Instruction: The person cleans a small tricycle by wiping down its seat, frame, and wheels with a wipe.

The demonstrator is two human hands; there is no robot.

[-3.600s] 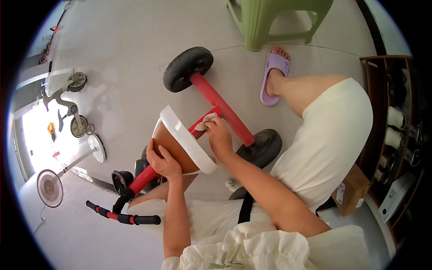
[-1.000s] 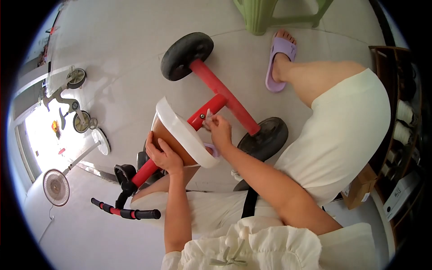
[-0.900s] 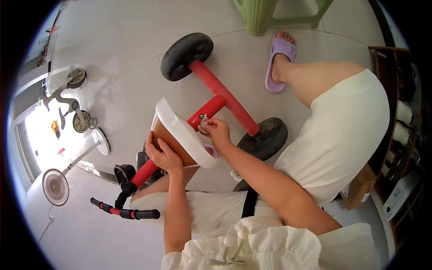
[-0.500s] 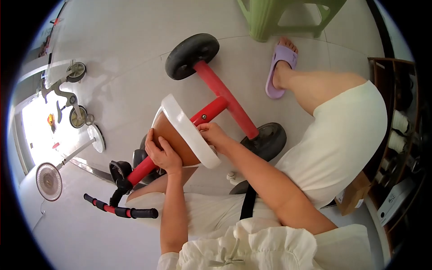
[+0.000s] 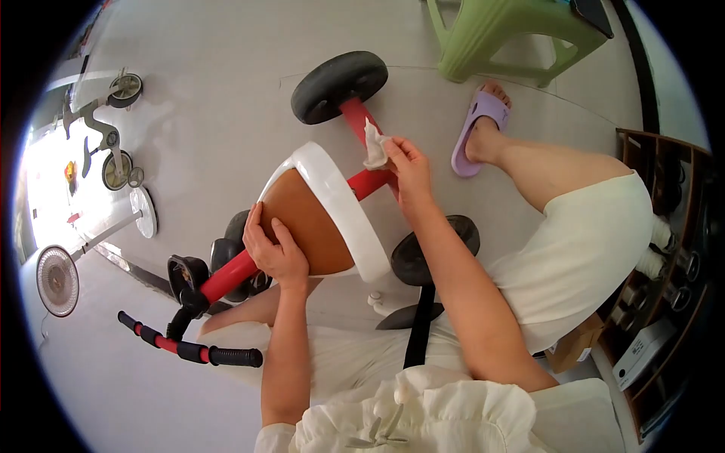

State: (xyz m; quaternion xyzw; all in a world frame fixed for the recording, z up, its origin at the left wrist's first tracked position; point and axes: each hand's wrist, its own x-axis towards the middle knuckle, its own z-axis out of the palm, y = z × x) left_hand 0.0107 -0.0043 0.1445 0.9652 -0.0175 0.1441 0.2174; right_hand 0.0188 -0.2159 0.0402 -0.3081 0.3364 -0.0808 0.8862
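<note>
A child's ride-on with a red frame [image 5: 230, 276], black wheels [image 5: 340, 87] and a black-gripped handlebar [image 5: 172, 344] lies in front of me. Its brown seat [image 5: 306, 226] has a white rim [image 5: 343, 204]. My left hand [image 5: 278, 249] rests with fingers spread on the brown seat near its lower left edge. Above the red rear bar, my right hand [image 5: 408, 172] pinches a crumpled white tissue [image 5: 374, 145] between thumb and fingers.
A green stool [image 5: 498, 38] stands at the top right, near my foot in a purple slipper [image 5: 479, 136]. On the right are a shoe rack [image 5: 642, 151] and a cardboard box [image 5: 574, 346]. A fan [image 5: 59, 281] and a grey balance bike [image 5: 102, 132] are at the left.
My right hand has moved up and right from the seat's rim to the red bar, and the white tissue now shows in it. My left hand stays on the seat. The view has shifted slightly.
</note>
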